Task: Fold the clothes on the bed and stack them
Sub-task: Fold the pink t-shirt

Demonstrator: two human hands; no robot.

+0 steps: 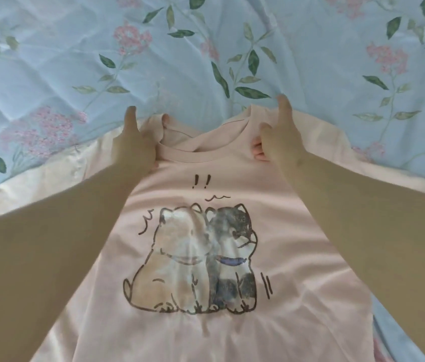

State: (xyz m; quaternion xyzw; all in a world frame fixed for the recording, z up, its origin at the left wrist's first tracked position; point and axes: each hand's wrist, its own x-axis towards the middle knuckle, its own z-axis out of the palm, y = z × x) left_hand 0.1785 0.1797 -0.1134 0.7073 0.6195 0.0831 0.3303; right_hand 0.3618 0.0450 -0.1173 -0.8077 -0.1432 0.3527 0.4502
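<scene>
Underneath, floral bedspread [75, 48] surrounds pink T-shirt [242, 176].

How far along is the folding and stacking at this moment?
Done: nothing folded shows, and no stack is in view. In hand: the left hand and right hand each grip the pink T-shirt by a shoulder, print facing up, over the floral bedspread. Left: folding this shirt and stacking it.
</scene>
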